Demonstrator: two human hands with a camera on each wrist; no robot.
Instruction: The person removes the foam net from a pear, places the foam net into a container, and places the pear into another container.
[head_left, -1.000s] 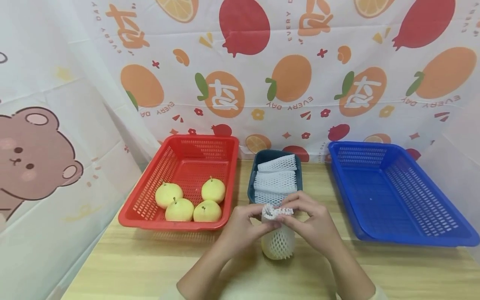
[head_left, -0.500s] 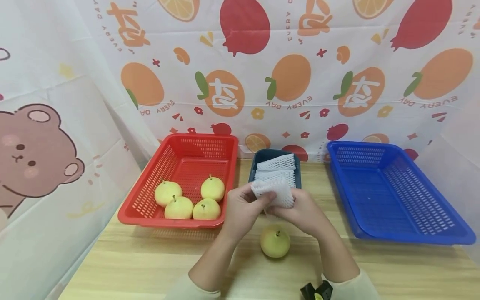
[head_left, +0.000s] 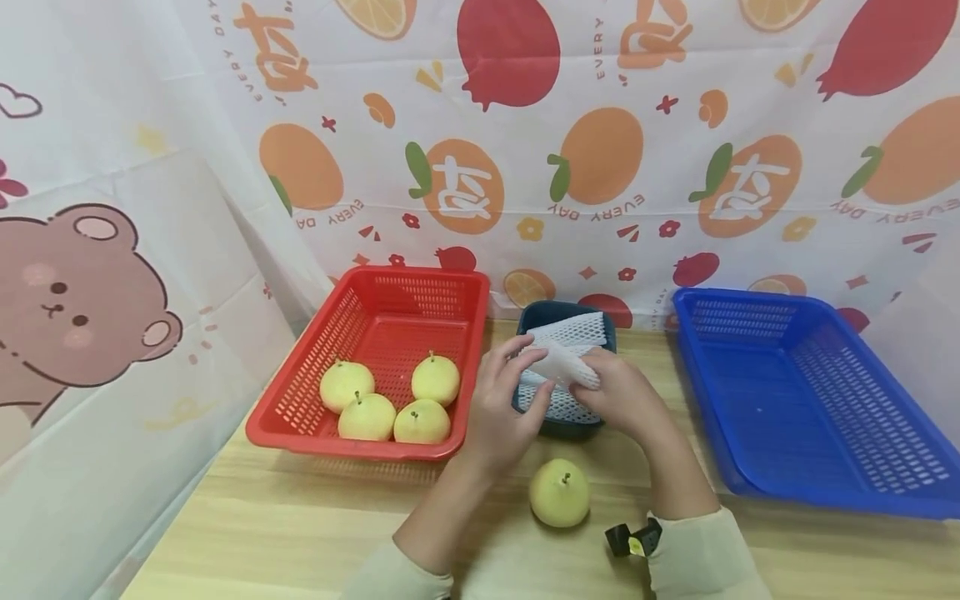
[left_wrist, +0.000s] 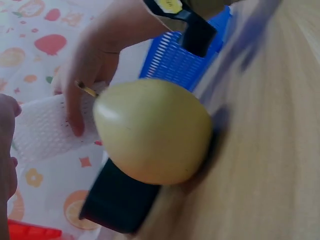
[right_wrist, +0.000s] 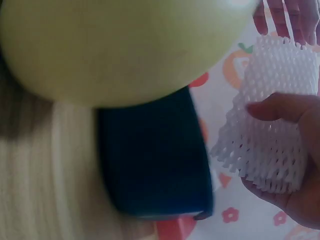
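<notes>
A white foam net sleeve [head_left: 561, 365] is pinched in my right hand [head_left: 622, 396], over the dark green basket [head_left: 567, 430]. In the right wrist view the thumb presses the mesh of this sleeve [right_wrist: 272, 142] from one side, with fingers behind it. Beside the sleeve's other end is my left hand [head_left: 501, 410], its fingers spread and lightly bent, thumb apart. A yellow-green pear [head_left: 559, 493] with a short stem stands on the table below both hands. That pear [left_wrist: 155, 132] fills the middle of the left wrist view.
Several pears [head_left: 366, 417] lie at the near end of the red basket [head_left: 352, 450] on the left. More foam net sleeves [head_left: 577, 328] lie in the green basket. A blue basket [head_left: 757, 408] stands on the right. A printed cloth [head_left: 517, 167] hangs behind the wooden table [head_left: 247, 517].
The sleeve was over the pear a second ago, then was lifted off and raised toward the green basket. The left hand has since loosened from it; the pear stays on the table. The view shifted slightly.
</notes>
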